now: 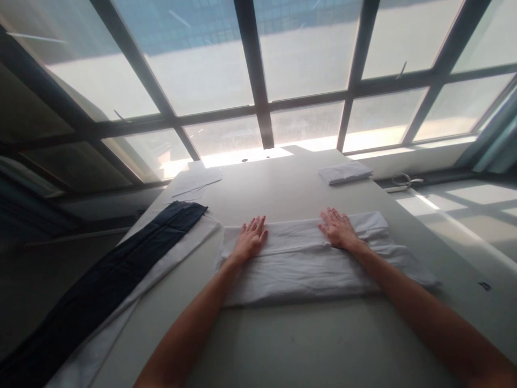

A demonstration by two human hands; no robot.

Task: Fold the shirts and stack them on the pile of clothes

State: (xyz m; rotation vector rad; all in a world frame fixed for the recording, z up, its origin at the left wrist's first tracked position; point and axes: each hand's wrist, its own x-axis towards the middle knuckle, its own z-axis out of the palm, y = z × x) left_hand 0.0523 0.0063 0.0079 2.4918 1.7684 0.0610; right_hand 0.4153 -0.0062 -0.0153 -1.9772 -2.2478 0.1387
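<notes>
White cloth [294,275]: lay folded on desk [299,345] | Left hand [250,241], right hand [339,231]: lay open, palms down on cloth, gripping nothing | Method: flat, even outward strokes suited smoothing; hard pushing risked bunching.

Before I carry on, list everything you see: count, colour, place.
folded cloth: 1, white, under both hands
dark cloth: 1, navy-black, table's left side
pale cloth: 1, white, beside dark cloth
small folded cloth: 1, white, far right
papers: count unclear, white, far left
table: 1, white, centre
window: 1, dark-framed, behind
cable: 1, white, beyond table's right edge
small object: 1, dark, right
left hand, right hand: 2, bare, on folded cloth
</notes>
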